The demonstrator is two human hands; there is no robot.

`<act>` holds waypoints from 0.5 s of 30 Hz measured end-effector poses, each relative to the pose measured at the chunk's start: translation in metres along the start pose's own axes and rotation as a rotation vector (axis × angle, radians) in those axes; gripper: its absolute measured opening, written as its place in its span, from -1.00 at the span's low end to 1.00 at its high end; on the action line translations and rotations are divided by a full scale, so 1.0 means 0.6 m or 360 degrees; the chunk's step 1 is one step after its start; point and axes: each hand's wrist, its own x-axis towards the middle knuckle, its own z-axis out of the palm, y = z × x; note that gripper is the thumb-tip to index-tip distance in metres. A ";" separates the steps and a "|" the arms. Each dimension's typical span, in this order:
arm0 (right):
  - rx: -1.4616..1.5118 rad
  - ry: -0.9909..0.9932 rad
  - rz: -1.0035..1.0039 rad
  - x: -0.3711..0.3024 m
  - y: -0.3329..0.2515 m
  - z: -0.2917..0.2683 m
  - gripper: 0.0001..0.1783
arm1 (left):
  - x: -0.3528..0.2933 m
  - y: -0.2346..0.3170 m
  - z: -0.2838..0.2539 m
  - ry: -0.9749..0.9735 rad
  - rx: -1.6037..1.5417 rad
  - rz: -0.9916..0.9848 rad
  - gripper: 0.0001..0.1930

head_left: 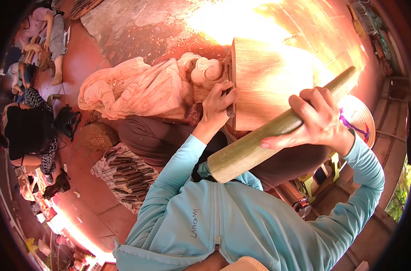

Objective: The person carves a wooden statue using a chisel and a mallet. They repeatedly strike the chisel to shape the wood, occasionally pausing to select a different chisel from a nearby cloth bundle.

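A carved wooden statue (147, 88) lies on its side in front of me, with draped folds and rounded forms cut into it. Its broad square base (255, 86) faces right, showing streaked grain. My left hand (217, 106) is closed around a slim chisel (231, 109) with a dark handle, held at the edge where the figure meets the base; its cutting tip is hard to make out. In my right hand (316, 119) is a long greenish wooden mallet (255, 147), thick end toward my chest and thin end up at the right. The mallet is apart from the chisel.
Several chisels (131, 176) lie on a cloth at my left, beside a round wooden stump (97, 137). A metal flask (295, 198) and a conical hat (356, 119) are at my right. Other people (27, 131) sit at the far left. Wood chips litter the floor beyond.
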 end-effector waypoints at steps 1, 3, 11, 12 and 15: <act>-0.0061 -0.0002 -0.0037 0.000 0.011 0.005 -0.28 | 0.000 -0.001 -0.002 -0.0032 -0.0016 -0.0024 -0.58; -0.0213 -0.0077 -0.0020 0.001 0.016 0.012 -0.28 | 0.002 -0.003 -0.003 -0.0035 -0.0048 -0.0011 -0.56; 0.0052 -0.0091 0.0061 0.001 -0.007 -0.007 -0.37 | -0.010 0.000 -0.004 0.0007 -0.0048 0.0034 -0.52; 0.0043 -0.0097 0.0062 0.000 -0.010 -0.007 -0.37 | -0.009 0.003 -0.006 -0.0025 -0.0046 0.0033 -0.53; 0.0051 -0.0082 0.0059 0.002 -0.010 -0.006 -0.36 | -0.009 0.001 -0.003 0.0004 -0.0023 0.0043 -0.52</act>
